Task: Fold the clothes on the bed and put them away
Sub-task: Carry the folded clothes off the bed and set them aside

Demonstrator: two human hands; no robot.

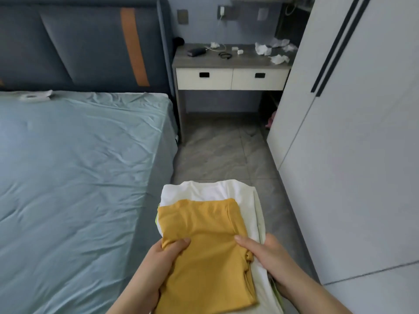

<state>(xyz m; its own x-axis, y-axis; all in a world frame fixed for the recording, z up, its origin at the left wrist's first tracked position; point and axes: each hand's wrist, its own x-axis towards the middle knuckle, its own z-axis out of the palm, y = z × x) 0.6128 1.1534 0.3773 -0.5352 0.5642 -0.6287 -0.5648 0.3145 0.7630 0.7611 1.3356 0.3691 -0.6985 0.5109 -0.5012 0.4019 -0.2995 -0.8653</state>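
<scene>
A: Item: stack (210,232), yellow top (201,252) lying on white one (204,191). Left hand (163,257) and right hand (269,252) are gripping it between them, thumbs pressing on top.

B: Risk: the far end is hanging unsupported beyond the thumbs, so tilting could slide the top off. Wardrobe (362,155), right of the right hand, is standing closed; contents hidden.
</scene>
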